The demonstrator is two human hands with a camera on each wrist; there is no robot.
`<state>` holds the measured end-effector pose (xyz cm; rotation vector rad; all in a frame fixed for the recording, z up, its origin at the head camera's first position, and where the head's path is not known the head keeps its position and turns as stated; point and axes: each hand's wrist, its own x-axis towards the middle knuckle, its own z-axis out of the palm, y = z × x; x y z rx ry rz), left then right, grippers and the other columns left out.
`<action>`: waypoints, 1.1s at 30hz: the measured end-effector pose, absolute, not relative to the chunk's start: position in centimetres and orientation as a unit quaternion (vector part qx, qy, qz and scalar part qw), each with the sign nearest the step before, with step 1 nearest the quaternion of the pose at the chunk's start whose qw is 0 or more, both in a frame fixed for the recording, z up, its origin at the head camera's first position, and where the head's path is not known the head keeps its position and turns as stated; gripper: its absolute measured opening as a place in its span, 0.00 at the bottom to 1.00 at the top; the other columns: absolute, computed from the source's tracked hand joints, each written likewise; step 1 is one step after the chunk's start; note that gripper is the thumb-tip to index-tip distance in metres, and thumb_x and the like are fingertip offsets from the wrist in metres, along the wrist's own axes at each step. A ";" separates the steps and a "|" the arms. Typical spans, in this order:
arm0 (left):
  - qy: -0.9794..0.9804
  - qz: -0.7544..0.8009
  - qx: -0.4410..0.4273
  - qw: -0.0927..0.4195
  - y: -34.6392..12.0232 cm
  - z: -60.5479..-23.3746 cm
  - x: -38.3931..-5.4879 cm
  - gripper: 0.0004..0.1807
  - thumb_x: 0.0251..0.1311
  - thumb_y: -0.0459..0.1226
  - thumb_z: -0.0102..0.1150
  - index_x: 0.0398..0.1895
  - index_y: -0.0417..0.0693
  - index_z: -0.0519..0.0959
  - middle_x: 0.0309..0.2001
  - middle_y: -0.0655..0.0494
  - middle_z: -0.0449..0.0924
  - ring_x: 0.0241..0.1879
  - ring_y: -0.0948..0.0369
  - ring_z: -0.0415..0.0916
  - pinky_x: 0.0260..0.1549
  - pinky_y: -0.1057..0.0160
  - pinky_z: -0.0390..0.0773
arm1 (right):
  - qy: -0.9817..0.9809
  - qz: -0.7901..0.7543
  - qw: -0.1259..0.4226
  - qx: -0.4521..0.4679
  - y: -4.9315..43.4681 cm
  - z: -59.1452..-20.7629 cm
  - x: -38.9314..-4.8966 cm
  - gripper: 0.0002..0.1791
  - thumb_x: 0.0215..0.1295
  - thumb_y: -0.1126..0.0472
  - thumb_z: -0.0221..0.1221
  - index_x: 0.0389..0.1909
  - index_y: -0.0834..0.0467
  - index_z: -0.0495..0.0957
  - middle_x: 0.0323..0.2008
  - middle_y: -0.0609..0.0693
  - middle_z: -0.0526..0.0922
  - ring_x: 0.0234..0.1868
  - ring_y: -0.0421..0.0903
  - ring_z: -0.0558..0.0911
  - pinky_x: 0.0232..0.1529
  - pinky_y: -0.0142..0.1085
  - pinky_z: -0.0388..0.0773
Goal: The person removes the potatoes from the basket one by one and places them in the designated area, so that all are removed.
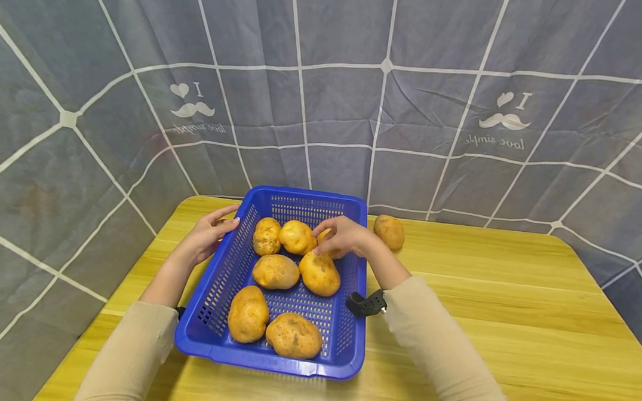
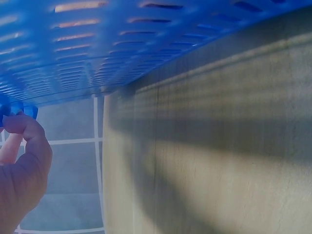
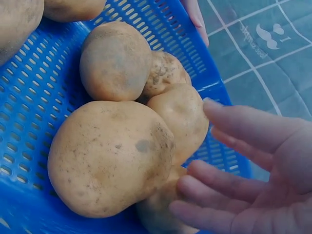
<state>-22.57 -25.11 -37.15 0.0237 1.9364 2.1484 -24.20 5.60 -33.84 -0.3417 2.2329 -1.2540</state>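
Note:
A blue plastic basket [image 1: 284, 361] with slotted walls stands on the wooden table and holds several potatoes. My left hand [image 1: 206, 237] holds its left rim, thumb at the edge; the left wrist view shows that hand [image 2: 27, 165] low against the outer wall. Inside the basket, toward its right back, my right hand [image 1: 343, 236] hovers with fingers loosely spread. Close below its fingertips lie a large potato [image 1: 320, 274] and a rounder potato [image 1: 296, 237]. In the right wrist view, the fingers of the right hand [image 3: 243, 170] partly cover another potato [image 3: 161, 207].
One potato [image 1: 389, 232] lies outside the basket, on the table near the back edge. The wooden table [image 1: 509, 316] extends to the right. A grey curtain [image 1: 336, 105] with white lines hangs behind and along the left side. A black watch strap [image 1: 367, 303] is on the right wrist.

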 end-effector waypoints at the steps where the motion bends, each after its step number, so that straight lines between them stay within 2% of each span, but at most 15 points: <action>1: 0.665 0.736 0.006 0.124 -25.1 -37.2 -22.6 0.33 0.67 0.34 0.49 0.72 0.40 0.50 0.34 0.59 0.78 0.32 0.64 0.78 0.32 0.67 0.81 | 0.838 -0.452 0.276 -0.131 5.5 -33.9 -24.2 0.23 0.51 0.67 0.67 0.51 0.62 0.76 0.39 0.55 0.82 0.30 0.42 0.76 0.36 0.41 0.80; 6: 0.671 0.731 0.004 0.123 -25.1 -37.3 -22.6 0.33 0.66 0.35 0.50 0.71 0.41 0.51 0.35 0.59 0.79 0.33 0.64 0.78 0.33 0.66 0.81 | 0.854 -0.413 0.278 -0.149 5.3 -34.2 -24.0 0.24 0.49 0.68 0.68 0.51 0.62 0.76 0.33 0.52 0.81 0.29 0.42 0.76 0.35 0.43 0.79; 14: 0.668 0.734 0.008 0.123 -25.2 -37.4 -22.7 0.32 0.67 0.35 0.50 0.71 0.41 0.52 0.35 0.59 0.78 0.33 0.64 0.79 0.33 0.66 0.81 | 0.864 -0.390 0.274 -0.164 5.2 -34.6 -23.8 0.27 0.46 0.69 0.70 0.51 0.60 0.78 0.40 0.55 0.79 0.39 0.44 0.77 0.34 0.40 0.79; 22: 0.665 0.736 0.000 0.126 -25.3 -37.4 -22.8 0.33 0.66 0.35 0.51 0.71 0.42 0.52 0.35 0.59 0.79 0.33 0.64 0.79 0.33 0.66 0.81 | 0.866 -0.348 0.300 -0.197 4.8 -35.0 -23.4 0.24 0.46 0.68 0.71 0.47 0.59 0.81 0.37 0.51 0.82 0.34 0.41 0.77 0.31 0.38 0.78; 29: 0.670 0.731 -0.001 0.128 -25.3 -37.3 -22.8 0.34 0.66 0.36 0.51 0.72 0.42 0.51 0.36 0.59 0.78 0.34 0.64 0.79 0.34 0.66 0.81 | 0.854 -0.333 0.327 -0.232 4.8 -35.2 -23.2 0.25 0.46 0.66 0.71 0.49 0.55 0.81 0.44 0.52 0.80 0.41 0.43 0.76 0.32 0.37 0.78; 33: 0.667 0.734 -0.004 0.128 -25.4 -37.3 -22.8 0.34 0.66 0.36 0.51 0.72 0.42 0.51 0.36 0.59 0.78 0.34 0.64 0.79 0.34 0.66 0.81 | 0.841 -0.332 0.339 -0.261 4.8 -35.4 -23.2 0.29 0.45 0.68 0.71 0.53 0.55 0.79 0.50 0.55 0.77 0.40 0.43 0.75 0.29 0.35 0.77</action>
